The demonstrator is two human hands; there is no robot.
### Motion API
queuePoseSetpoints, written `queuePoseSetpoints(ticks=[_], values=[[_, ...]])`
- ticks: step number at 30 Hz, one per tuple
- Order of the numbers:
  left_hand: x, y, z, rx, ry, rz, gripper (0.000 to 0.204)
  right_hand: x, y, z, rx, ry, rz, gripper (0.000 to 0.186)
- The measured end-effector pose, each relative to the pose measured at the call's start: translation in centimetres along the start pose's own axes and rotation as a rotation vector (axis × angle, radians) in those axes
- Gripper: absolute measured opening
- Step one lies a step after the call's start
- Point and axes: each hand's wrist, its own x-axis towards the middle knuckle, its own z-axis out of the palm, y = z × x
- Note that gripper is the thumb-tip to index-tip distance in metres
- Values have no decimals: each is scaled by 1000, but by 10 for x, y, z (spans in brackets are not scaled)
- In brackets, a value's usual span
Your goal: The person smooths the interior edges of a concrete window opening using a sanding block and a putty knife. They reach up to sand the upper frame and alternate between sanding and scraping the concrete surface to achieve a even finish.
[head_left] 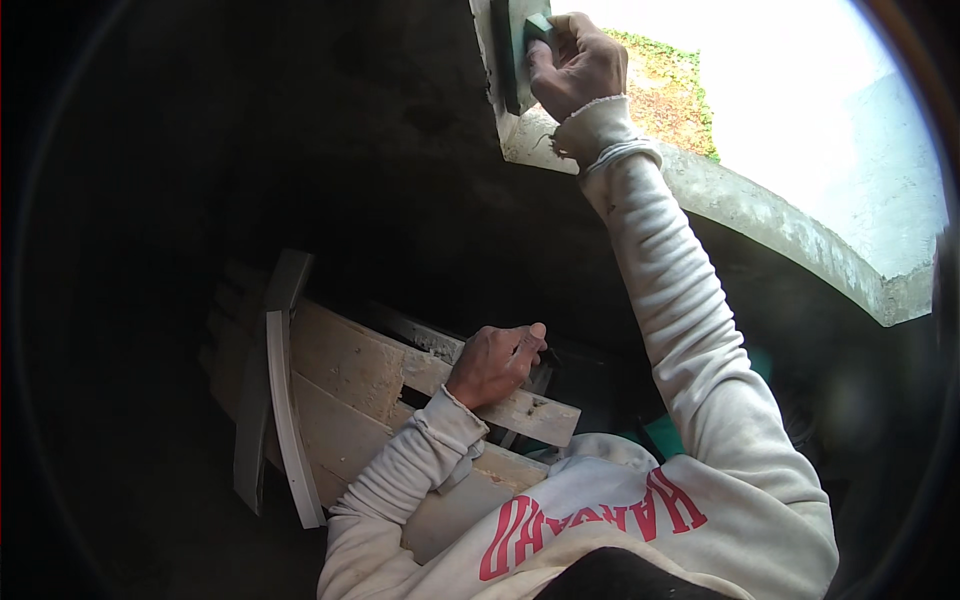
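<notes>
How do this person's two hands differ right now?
Grip: the right hand grips the handle of a flat tool, while the left hand is loosely curled with no tool visible in it.
Place: the right hand is up at the bright opening's edge; the left hand is lower, by the planks.
Both are bare and come out of off-white sleeves.

Opening (800, 100): glared overexposed white right of the right grip (582, 70), admitting daylight.
Wall (400, 130): sank into near-black shadow left of that grip.
Ledge (780, 225): bowed by lens distortion, below-right of it.
</notes>
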Motion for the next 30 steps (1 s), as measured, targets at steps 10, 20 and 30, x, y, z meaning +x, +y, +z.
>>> queuePoseSetpoints(ticks=[10,20,30], values=[[-2,-2,2,10,25,32,61,7,-2,3,107,-85,244,19],[-2,-3,1,7,12,27,62,24,-17,7,173,-80,279,18],[-1,-1,0,6,12,13,64,30,-33,7,355,-60,417,14]])
